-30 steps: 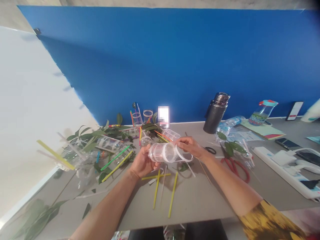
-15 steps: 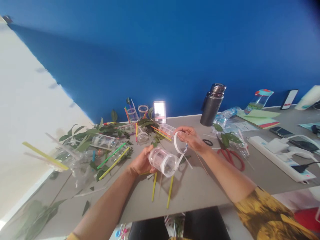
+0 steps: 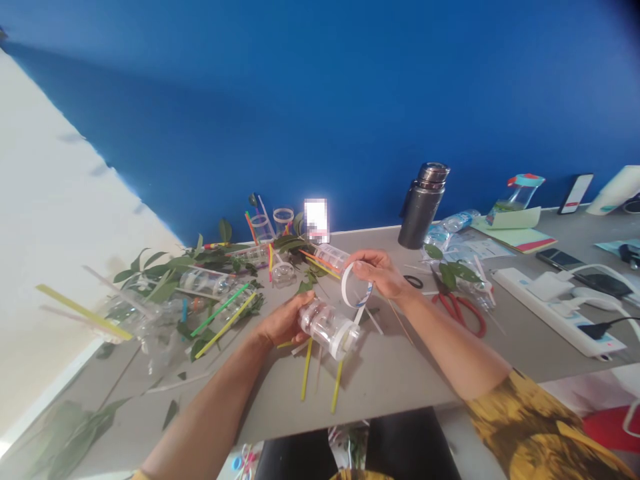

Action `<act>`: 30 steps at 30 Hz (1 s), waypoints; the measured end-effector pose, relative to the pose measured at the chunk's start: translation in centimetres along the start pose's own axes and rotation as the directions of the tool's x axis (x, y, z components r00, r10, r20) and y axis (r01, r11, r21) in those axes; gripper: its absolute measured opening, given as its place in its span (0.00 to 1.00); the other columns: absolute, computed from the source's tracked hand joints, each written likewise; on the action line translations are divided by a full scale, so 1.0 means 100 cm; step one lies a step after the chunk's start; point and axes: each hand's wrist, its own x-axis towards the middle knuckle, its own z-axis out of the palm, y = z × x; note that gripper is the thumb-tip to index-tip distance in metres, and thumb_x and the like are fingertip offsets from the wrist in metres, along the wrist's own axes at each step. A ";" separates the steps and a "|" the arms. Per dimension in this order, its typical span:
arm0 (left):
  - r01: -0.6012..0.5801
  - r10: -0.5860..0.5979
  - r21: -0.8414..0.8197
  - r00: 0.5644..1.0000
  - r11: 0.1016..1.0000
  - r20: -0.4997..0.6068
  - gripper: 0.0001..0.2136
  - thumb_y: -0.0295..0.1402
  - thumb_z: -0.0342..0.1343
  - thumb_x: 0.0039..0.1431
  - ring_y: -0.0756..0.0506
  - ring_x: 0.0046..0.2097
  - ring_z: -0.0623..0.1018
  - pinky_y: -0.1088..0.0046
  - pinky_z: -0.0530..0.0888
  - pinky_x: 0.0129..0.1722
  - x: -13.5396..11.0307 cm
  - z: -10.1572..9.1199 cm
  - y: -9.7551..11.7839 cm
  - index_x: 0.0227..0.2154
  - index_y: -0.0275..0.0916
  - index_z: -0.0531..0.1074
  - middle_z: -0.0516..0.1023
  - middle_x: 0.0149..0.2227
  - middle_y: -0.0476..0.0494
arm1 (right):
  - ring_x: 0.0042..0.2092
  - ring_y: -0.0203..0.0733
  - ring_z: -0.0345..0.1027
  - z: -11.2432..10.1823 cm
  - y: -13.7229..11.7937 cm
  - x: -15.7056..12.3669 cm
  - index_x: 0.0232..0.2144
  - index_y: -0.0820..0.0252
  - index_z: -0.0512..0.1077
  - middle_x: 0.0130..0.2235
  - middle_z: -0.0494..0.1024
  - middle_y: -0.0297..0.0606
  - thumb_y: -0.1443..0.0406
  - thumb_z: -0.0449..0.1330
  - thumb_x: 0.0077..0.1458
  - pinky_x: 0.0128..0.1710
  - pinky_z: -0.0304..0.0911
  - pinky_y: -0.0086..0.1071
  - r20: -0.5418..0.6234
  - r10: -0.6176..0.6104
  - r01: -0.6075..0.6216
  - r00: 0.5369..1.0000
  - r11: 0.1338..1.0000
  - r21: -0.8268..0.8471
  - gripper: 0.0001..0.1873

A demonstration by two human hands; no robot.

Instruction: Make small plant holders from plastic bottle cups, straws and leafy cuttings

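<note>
Where the desk (image 3: 410,380) meets the blue panel (image 3: 320,107): a dark flask (image 3: 423,208) stands near the back edge, probably to keep it clear of our hands.
Heap of leaves and bottles (image 3: 203,280): spread along the left edge, placed aside, we judge, to free the stretch by the front edge.
Power strip (image 3: 560,325): near the right edge, likely so that its chargers (image 3: 547,291) reach the dark phone (image 3: 560,260).
Left hand (image 3: 285,321): our fingers curl firmly around one end of a clear plastic bottle (image 3: 325,325), tilted over the desk's middle, short of the front edge; this seems meant to leave the banded end uncovered.
Right hand (image 3: 377,272): our thumb and fingers pinch a white tape roll (image 3: 345,288) by its upper rim, just beyond the bottle, perhaps so it can turn.
Red-handled scissors (image 3: 456,308): towards the right edge, within our reach.
Yellow straws (image 3: 307,377): below the bottle, towards the front edge.
Tape strip (image 3: 359,315): from roll towards the banded end; we cannot tell how much is stuck.
</note>
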 end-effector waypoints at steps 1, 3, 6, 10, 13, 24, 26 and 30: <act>0.006 -0.006 0.009 1.000 1.000 0.002 0.26 0.58 0.60 0.56 0.55 0.12 0.60 0.79 0.49 0.10 0.000 0.000 0.000 0.21 0.37 0.69 0.71 0.20 0.48 | 0.27 0.35 0.57 0.001 -0.001 0.000 0.31 0.60 0.80 0.24 0.68 0.32 0.45 0.70 0.50 0.27 0.52 0.31 0.001 -0.006 0.006 1.000 1.000 0.007 0.24; 0.020 -0.021 0.045 1.000 0.999 0.019 0.27 0.59 0.60 0.55 0.56 0.12 0.59 0.79 0.49 0.10 0.001 -0.002 0.001 0.21 0.36 0.70 0.71 0.19 0.48 | 0.27 0.34 0.57 0.002 -0.003 -0.001 0.31 0.59 0.81 0.24 0.70 0.32 0.46 0.70 0.50 0.27 0.53 0.30 0.009 -0.025 0.025 1.000 0.999 0.022 0.22; 0.023 -0.028 0.111 0.999 0.994 0.038 0.29 0.62 0.58 0.56 0.55 0.12 0.59 0.79 0.51 0.10 0.002 -0.006 0.001 0.24 0.35 0.72 0.66 0.16 0.51 | 0.26 0.33 0.58 0.004 -0.007 -0.002 0.31 0.59 0.81 0.25 0.73 0.33 0.48 0.71 0.51 0.26 0.54 0.30 0.049 -0.058 0.055 0.997 0.997 0.056 0.20; 0.015 -0.016 0.186 1.000 0.982 0.005 0.30 0.62 0.58 0.55 0.54 0.13 0.62 0.79 0.55 0.11 0.003 -0.009 -0.001 0.28 0.34 0.74 0.66 0.15 0.52 | 0.26 0.33 0.61 0.006 -0.010 -0.005 0.32 0.58 0.82 0.28 0.76 0.33 0.51 0.72 0.52 0.26 0.55 0.29 0.089 -0.092 0.083 0.992 0.992 0.096 0.16; -0.009 0.019 0.211 0.999 0.977 -0.047 0.27 0.59 0.61 0.54 0.53 0.14 0.64 0.78 0.61 0.13 0.002 -0.008 -0.001 0.29 0.34 0.75 0.67 0.17 0.51 | 0.27 0.34 0.63 0.009 -0.015 -0.007 0.32 0.58 0.82 0.29 0.78 0.34 0.51 0.71 0.53 0.27 0.57 0.30 0.101 -0.112 0.100 0.989 0.989 0.112 0.16; -0.053 0.061 0.104 0.995 0.993 -0.077 0.24 0.42 0.74 0.46 0.45 0.37 0.80 0.70 0.78 0.38 -0.009 -0.001 0.012 0.45 0.36 0.80 0.82 0.40 0.40 | 0.29 0.34 0.61 0.015 -0.030 0.000 0.32 0.59 0.81 0.28 0.74 0.33 0.52 0.69 0.57 0.29 0.56 0.31 0.134 -0.139 0.133 0.981 0.990 0.052 0.16; -0.069 0.075 0.067 0.993 0.995 -0.088 0.23 0.40 0.75 0.45 0.45 0.39 0.81 0.70 0.78 0.41 -0.009 -0.001 0.012 0.45 0.37 0.81 0.82 0.41 0.41 | 0.30 0.34 0.62 0.013 -0.023 0.003 0.30 0.58 0.81 0.29 0.73 0.33 0.51 0.69 0.56 0.31 0.56 0.32 0.106 -0.130 0.125 0.986 0.991 0.056 0.17; -0.053 0.067 0.108 0.990 0.993 -0.124 0.24 0.47 0.73 0.46 0.46 0.32 0.80 0.70 0.78 0.32 -0.008 -0.005 0.012 0.41 0.35 0.80 0.81 0.34 0.42 | 0.31 0.36 0.62 0.001 -0.001 0.009 0.27 0.59 0.79 0.28 0.72 0.33 0.49 0.70 0.53 0.33 0.56 0.32 0.042 -0.050 0.049 0.998 0.998 0.027 0.19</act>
